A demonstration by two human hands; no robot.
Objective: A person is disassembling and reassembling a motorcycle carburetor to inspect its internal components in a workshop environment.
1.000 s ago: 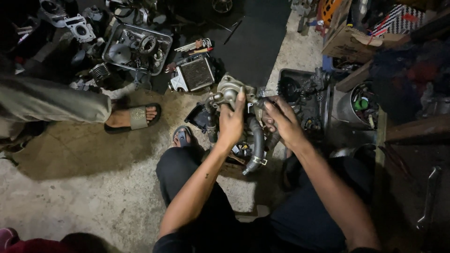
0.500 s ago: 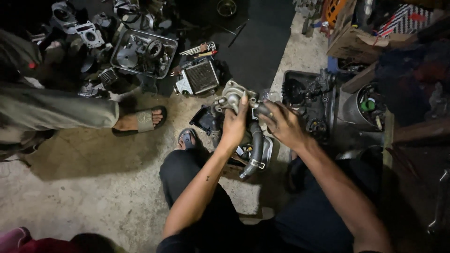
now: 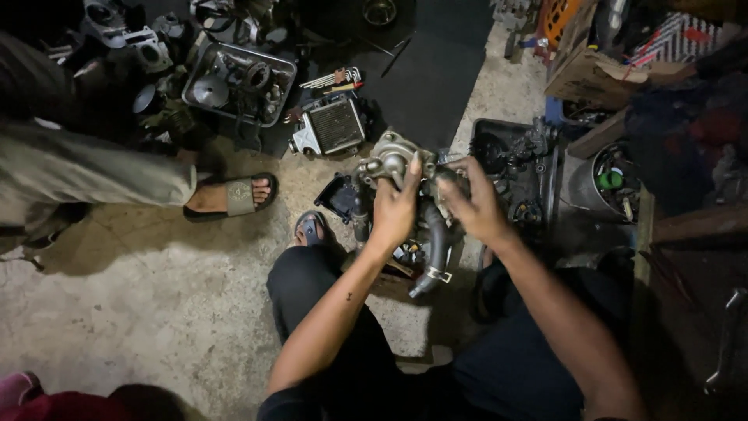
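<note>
Both hands clench one grey metal housing (image 3: 393,164) above the concrete floor (image 3: 156,312): left hand (image 3: 395,209) at its front, right hand (image 3: 471,204) beside. A slip could drop it; its dangling black hose (image 3: 435,249) might snag.

Both my hands on a grey metal engine part

My left hand (image 3: 395,212) and right hand (image 3: 475,209) grip the metal housing (image 3: 387,161); a black hose (image 3: 436,249) hangs below it.
</note>
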